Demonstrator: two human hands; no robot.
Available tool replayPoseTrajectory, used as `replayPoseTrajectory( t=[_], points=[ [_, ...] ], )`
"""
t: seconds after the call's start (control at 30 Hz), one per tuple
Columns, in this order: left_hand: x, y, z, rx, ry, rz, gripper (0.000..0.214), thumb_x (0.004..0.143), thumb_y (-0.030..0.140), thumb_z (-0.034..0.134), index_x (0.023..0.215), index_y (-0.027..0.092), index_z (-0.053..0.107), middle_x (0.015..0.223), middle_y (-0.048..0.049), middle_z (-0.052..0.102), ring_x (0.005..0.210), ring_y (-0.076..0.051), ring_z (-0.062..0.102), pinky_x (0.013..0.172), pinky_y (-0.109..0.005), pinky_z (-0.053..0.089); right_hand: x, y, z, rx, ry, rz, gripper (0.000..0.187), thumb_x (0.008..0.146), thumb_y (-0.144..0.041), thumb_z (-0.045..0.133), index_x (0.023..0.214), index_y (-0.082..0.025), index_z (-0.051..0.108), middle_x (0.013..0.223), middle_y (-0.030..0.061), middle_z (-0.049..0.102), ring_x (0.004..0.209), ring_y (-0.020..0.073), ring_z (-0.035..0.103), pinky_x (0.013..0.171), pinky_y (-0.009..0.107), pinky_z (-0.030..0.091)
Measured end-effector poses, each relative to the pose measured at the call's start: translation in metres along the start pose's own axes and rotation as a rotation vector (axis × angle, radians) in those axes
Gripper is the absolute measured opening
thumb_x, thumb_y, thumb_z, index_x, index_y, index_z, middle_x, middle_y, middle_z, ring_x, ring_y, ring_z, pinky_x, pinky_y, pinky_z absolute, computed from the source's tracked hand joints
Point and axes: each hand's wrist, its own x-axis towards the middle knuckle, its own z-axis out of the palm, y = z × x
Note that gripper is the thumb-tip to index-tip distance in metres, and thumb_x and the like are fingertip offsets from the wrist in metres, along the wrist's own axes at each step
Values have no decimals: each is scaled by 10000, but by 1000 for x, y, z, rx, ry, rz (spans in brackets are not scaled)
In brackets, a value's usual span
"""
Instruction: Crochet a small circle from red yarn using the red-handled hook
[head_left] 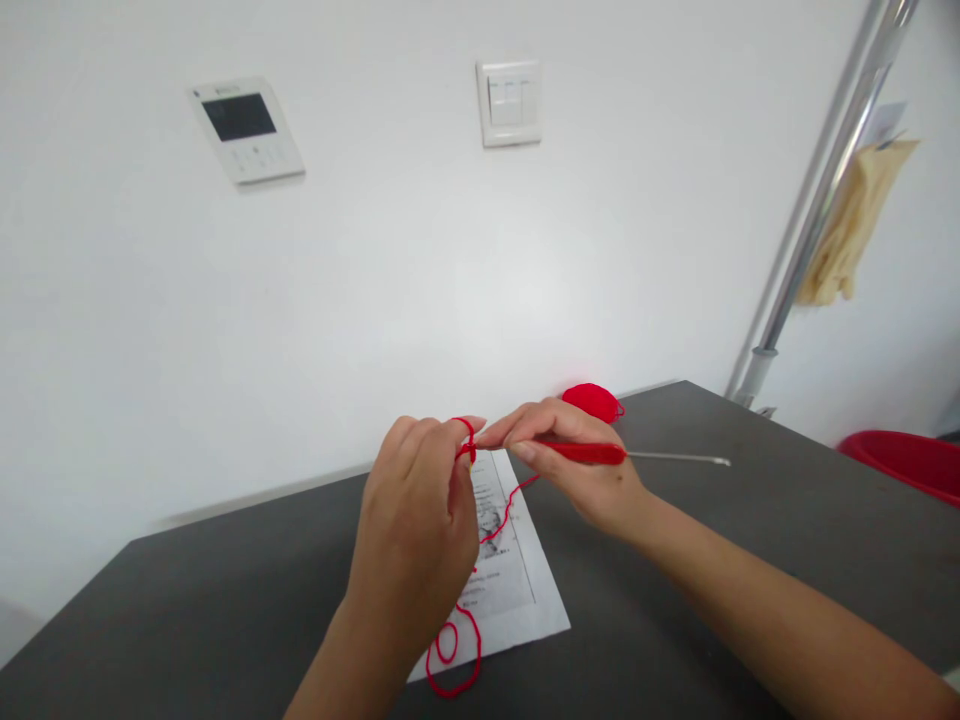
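Note:
My right hand (pixel 574 455) pinches a crochet hook (pixel 589 453) by its red handle. One metal end of the hook sticks out to the right, and the other reaches left to the small red stitches (pixel 469 450) at my left fingertips. My left hand (pixel 420 510) is closed on that red yarn, with a strand looped over its index finger. Loose yarn (pixel 478 645) curls below the left hand across a printed sheet (pixel 536 600). Another strand runs from beneath my right hand over the sheet. Behind the right hand lies a red yarn ball (pixel 592 402).
The dark grey table (pixel 262 590) meets a white wall. On the wall are an intercom panel (pixel 247 130) and a light switch (pixel 510 102). To the right stand a metal pole (pixel 825 210), hanging cream gloves (pixel 855 220) and a red basin (pixel 904 462).

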Motion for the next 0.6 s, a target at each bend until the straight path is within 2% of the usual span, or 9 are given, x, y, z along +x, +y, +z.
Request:
replayPoseTrajectory(
  t=[0.1,0.17,0.27,0.4,0.5,0.6],
  points=[
    [-1,2,2,2,12,9,179,884,25,495,925,148,618,782,-44,664,744,-205,570,709,-335,468,0,1,3,-271,-57,-292,108,978,-160,549,974,-194,651,994,84,723,976,182,699,843,317,584],
    [-2,5,3,-35,4,-14,174,882,41,496,900,165,616,774,-37,659,722,-199,566,698,-330,472,0,2,5,-379,-45,-436,104,962,-136,552,980,-185,641,947,91,701,953,192,683,809,319,588],
    [-3,6,3,-192,12,-193,182,865,95,555,996,185,645,794,-7,669,711,-178,585,705,-312,484,0,2,5,-393,16,-444,80,949,-136,585,983,-186,637,947,92,695,931,185,686,804,303,594],
    [0,1,5,-587,0,-589,355,828,196,653,1183,209,642,782,30,675,716,-152,610,750,-305,496,1,-2,2,-405,49,-409,63,942,-156,625,997,-181,642,1010,98,719,992,175,702,853,269,593],
    [4,-4,10,-1000,-18,-792,413,752,216,736,1156,178,660,749,29,671,699,-137,622,706,-282,502,4,-1,-3,-400,7,-438,53,963,-183,606,1010,-180,631,1025,96,729,995,154,707,859,244,592],
    [7,-4,18,-1312,-25,-913,433,674,201,785,1089,140,677,702,20,673,631,-119,614,627,-250,490,6,7,-8,-459,-18,-520,64,982,-212,580,1032,-192,616,1056,102,722,975,152,709,830,249,603]
  ],
)
